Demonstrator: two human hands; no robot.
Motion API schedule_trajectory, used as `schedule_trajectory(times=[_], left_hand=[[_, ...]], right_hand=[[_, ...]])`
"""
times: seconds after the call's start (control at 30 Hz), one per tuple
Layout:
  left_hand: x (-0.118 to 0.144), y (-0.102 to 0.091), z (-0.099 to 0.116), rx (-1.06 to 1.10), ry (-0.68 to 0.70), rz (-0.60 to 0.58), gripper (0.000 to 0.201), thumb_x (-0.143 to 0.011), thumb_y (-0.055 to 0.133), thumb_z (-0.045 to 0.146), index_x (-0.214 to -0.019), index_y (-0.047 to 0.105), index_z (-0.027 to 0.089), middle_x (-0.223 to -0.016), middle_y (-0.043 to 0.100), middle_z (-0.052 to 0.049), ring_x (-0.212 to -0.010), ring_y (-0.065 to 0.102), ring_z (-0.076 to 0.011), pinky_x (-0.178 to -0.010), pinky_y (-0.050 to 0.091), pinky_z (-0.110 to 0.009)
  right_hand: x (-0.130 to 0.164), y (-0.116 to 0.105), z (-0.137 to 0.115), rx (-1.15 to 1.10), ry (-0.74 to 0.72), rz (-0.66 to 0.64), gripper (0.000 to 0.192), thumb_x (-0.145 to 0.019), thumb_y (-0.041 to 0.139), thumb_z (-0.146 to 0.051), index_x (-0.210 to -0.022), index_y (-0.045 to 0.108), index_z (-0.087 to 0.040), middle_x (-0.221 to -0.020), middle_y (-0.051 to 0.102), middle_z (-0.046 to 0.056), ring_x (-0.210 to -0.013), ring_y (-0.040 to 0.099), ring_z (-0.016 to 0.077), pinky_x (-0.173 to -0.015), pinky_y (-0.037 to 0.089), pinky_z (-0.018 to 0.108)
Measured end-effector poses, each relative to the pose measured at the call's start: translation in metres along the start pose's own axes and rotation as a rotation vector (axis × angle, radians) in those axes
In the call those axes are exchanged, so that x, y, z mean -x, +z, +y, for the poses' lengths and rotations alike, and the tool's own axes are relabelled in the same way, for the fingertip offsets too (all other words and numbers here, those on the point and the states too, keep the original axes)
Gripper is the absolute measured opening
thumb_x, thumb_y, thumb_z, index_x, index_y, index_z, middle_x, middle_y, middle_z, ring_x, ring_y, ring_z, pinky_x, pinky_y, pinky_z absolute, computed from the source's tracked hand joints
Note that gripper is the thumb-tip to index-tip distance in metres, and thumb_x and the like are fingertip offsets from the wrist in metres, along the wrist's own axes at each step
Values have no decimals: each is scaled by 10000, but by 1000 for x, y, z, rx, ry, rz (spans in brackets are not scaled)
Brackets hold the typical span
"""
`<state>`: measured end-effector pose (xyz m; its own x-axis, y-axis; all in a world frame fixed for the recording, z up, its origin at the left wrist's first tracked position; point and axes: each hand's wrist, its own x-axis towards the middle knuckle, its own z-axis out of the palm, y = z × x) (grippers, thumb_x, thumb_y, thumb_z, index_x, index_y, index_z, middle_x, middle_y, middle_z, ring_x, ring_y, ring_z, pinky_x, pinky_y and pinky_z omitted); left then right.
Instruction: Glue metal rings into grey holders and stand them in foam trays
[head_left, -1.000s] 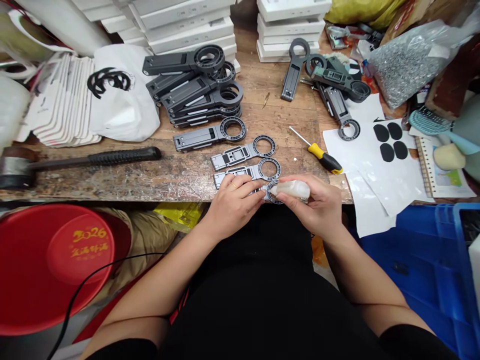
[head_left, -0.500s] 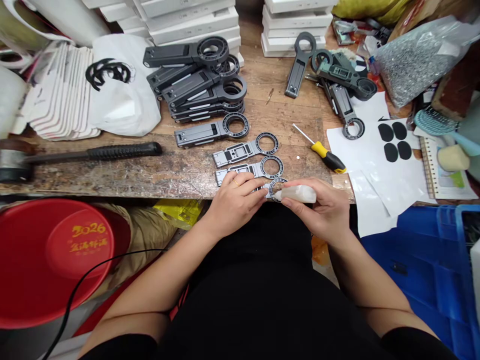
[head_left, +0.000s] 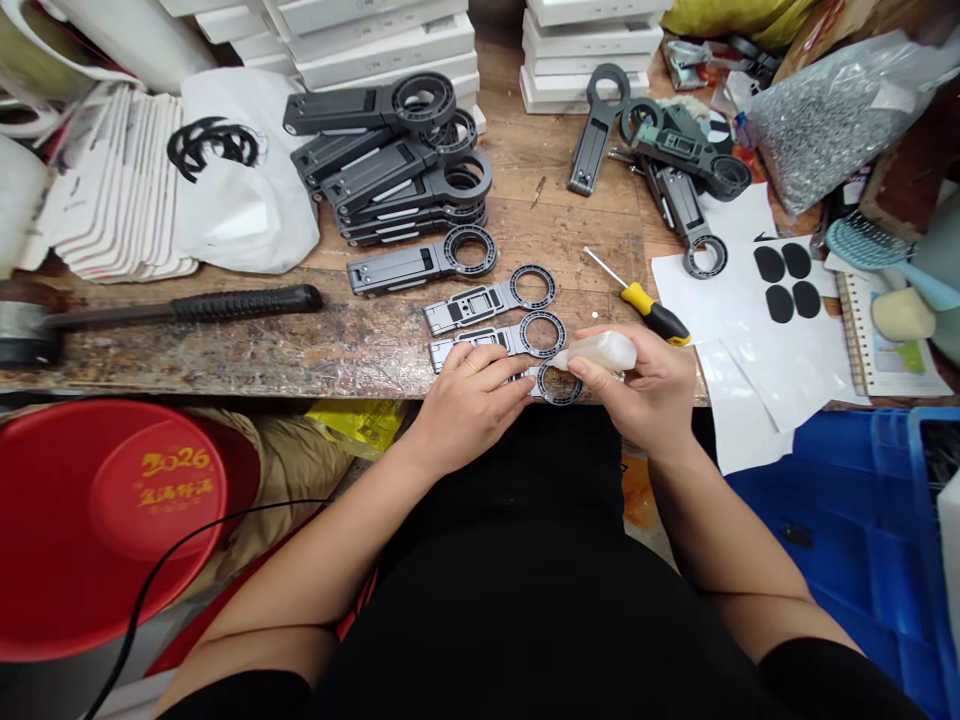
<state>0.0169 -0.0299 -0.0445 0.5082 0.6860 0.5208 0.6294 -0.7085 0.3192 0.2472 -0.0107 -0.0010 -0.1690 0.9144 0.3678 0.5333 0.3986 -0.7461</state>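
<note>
My left hand (head_left: 478, 400) lies over the nearest grey ring-ended bracket (head_left: 560, 384) at the table's front edge, its fingers curved together on the arm of the part and covering most of it. In my right hand (head_left: 651, 390) is a small translucent squeeze bottle (head_left: 604, 351), gripped between thumb and fingers. The bottle is tilted, its nozzle pointing left at the upper side of the bracket's ring; whether it touches I cannot tell. Just beyond lie a second grey bracket (head_left: 543, 334) and a third bracket (head_left: 480, 304), both flat with rings to the right.
A pile of dark folded brackets (head_left: 390, 165) stands behind on the left. The yellow-black screwdriver (head_left: 654, 313) lies right of the brackets. A mallet (head_left: 247, 302) rests at left. White boxes (head_left: 592, 60) are stacked at the back. Black oval pads (head_left: 787, 282) lie on white paper.
My right hand has lifted the bottle slightly up and away from my body, so its nozzle moved from the ring's left-front side to its far side. My left hand stays put.
</note>
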Motion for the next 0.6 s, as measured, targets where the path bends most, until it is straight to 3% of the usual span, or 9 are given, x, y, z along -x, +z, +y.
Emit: schedule_trajectory(times=[0.6], left_hand=[[-1, 2, -1, 44, -18, 14, 86, -1014, 697, 230, -1083, 747, 236, -1152, 827, -63, -1065, 698, -254, -892, 482, -430]], right_hand=[[1, -15, 9, 19, 56, 73, 201, -887, 828, -371, -1002, 791, -211, -981, 828, 46, -881, 781, 234, -790, 620, 362]])
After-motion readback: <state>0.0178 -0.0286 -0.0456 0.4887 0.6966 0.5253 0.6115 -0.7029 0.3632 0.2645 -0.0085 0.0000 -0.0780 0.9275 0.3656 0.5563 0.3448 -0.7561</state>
